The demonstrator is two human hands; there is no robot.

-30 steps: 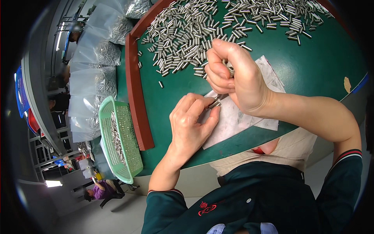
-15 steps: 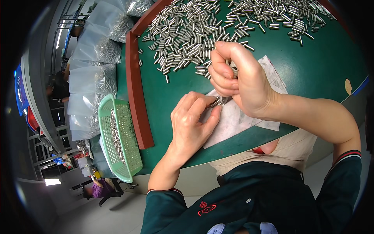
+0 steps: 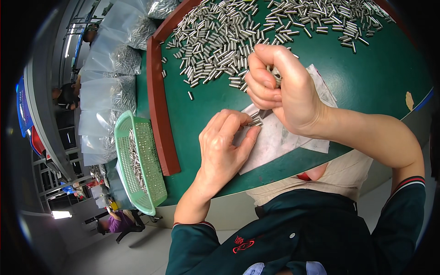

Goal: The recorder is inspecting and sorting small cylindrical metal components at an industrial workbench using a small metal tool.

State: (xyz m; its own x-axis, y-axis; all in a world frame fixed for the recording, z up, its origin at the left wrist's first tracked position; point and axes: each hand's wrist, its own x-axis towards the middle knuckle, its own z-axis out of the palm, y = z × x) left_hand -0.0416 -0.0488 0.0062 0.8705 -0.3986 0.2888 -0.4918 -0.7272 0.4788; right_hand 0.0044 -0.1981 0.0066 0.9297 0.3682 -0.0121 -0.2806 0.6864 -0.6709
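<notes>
My left hand (image 3: 224, 146) pinches a few short, shiny metal pins (image 3: 255, 122) between thumb and fingers, over a stained white cloth (image 3: 270, 142). My right hand (image 3: 286, 89) is closed around a flat-bladed tool, its pale handle (image 3: 275, 75) showing inside the fist. The tool's grey metal blade (image 3: 264, 114) points down beside the pins; whether it touches them I cannot tell. A large heap of similar metal pins (image 3: 220, 46) spreads over the green tabletop (image 3: 366, 87) beyond both hands. One loose pin (image 3: 190, 95) lies apart, at the heap's near side.
A red-brown raised edge (image 3: 161, 110) borders the table on the left. Outside it stand a light green basket (image 3: 158, 195) holding pins and several clear bags of pins (image 3: 123, 94). A tan scrap (image 3: 409, 101) lies far right. A seated person in purple (image 3: 117, 223) is farther left.
The loose pin near the heap has shifted slightly left and nearer. The blade has moved a little up from the pins in my left hand, which show more clearly. Both hands stay nearly in place.
</notes>
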